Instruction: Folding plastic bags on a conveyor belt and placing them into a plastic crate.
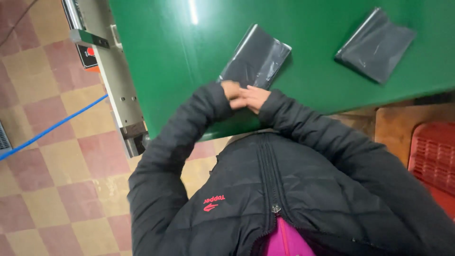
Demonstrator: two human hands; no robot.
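At the near edge of the green table (180,61), meeting over the closest corner of a grey plastic bag (256,58), left hand (232,89) and right hand (256,97) touching, fingers curled. Cannot tell whether pinching the bag. Lying well apart to the right of the hands, a second grey bag (377,45).

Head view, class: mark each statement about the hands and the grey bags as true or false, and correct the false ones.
1. Both hands meet at the near end of a dark grey plastic bag. True.
2. The belt is red. False: it is green.
3. A second grey bag lies apart, untouched. True.
4. The floor is plain white. False: it is chequered pink and tan tile.
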